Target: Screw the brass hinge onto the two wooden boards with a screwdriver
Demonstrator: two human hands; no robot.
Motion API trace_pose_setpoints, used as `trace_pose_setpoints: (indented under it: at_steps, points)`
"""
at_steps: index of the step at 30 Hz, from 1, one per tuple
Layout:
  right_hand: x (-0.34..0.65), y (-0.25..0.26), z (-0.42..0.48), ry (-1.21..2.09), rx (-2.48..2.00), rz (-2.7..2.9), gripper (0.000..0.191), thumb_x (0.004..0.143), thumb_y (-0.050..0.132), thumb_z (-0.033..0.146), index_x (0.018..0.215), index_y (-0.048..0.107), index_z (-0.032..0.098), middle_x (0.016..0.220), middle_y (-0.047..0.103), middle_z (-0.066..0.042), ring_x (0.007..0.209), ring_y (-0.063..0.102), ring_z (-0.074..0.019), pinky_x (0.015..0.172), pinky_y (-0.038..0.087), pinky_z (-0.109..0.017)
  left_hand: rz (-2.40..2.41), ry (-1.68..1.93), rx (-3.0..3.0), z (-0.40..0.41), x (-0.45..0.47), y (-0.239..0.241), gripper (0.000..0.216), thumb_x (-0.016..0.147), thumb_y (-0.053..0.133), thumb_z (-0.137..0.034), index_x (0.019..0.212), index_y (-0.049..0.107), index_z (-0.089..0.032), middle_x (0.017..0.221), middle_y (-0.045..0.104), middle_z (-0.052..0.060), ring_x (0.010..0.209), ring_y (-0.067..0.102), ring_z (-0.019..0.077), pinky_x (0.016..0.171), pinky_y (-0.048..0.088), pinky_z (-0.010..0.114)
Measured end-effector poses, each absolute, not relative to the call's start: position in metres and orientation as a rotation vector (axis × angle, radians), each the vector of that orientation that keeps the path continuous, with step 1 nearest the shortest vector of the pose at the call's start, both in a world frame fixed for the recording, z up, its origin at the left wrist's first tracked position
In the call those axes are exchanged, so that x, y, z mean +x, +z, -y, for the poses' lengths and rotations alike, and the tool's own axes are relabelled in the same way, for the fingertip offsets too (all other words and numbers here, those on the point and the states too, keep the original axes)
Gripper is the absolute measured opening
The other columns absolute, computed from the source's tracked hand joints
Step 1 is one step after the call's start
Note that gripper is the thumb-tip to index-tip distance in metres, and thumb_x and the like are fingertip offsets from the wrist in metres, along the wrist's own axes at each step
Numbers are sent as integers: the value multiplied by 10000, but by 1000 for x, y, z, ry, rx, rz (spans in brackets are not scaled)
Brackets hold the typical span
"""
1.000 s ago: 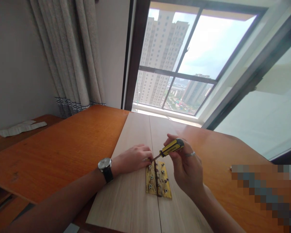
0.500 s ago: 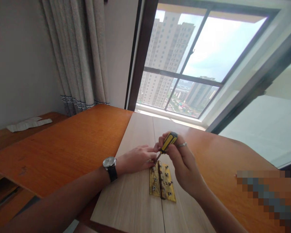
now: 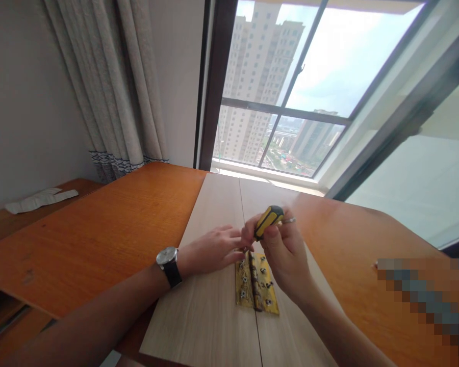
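A yellow-and-black screwdriver [image 3: 269,223] is gripped by its handle in my right hand [image 3: 288,255]. It slants down to the left, and its tip is hidden behind fingers. Below it lies a brass-coloured butt hinge [image 3: 268,290], spanning the seam between two pale wooden boards [image 3: 199,311]. Several screws stand in the holes of both hinge leaves. At the far end of the left leaf is my left hand [image 3: 218,250], thumb and fingertips closed together around a spot by the screwdriver's lower end. What they pinch there is too small to make out.
The boards rest on an orange-brown wooden table [image 3: 137,214]. White strips [image 3: 42,200] lie on a lower surface at far left. A grey curtain [image 3: 110,92] and a window [image 3: 283,109] stand beyond. A blurred-out patch [image 3: 424,300] covers something at right.
The screwdriver's shaft was visible and is now hidden behind my fingers. My right hand has shifted slightly, and the camera view has tilted a little downward.
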State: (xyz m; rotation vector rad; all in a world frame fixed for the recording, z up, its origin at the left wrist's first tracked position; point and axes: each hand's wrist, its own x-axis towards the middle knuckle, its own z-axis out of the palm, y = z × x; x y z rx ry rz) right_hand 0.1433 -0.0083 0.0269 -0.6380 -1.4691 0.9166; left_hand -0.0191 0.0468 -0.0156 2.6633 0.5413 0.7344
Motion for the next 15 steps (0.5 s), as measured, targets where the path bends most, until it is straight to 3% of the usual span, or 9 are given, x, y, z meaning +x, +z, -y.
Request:
trace_pose_setpoints:
  at_steps: [3,8,12,15]
  points:
    - [142,27,7,891,-635,1508,274,977,576,485,884,486,244,761,665,17,655,608,-144,617,487,-287,-475,855,2492,-44,-19,-9,184,1015,528,-223,1117,670,-165,1235,657,113,1199,584,238,1083,459,379]
    - [144,28,6,874,-635,1526,279,1004,508,494,909,531,233,772,688,-9,716,658,-168,594,513,-278,-469,1004,2167,-42,-13,-4,179,1002,570,-256,977,708,-144,1113,713,84,991,670,199,920,533,314]
    - [149,27,9,678,-763,1545,315,1019,470,476,916,617,217,865,706,-37,804,668,-177,703,550,-307,-505,1023,2128,-44,-8,-6,200,953,664,-300,847,745,-151,938,733,53,903,674,192,861,525,297]
    - [153,22,10,568,-806,1536,217,961,589,429,982,667,228,892,696,-31,850,654,-192,773,546,-336,-510,1054,2136,-45,-5,-7,280,947,672,-390,841,759,-146,881,716,59,865,660,193,838,519,301]
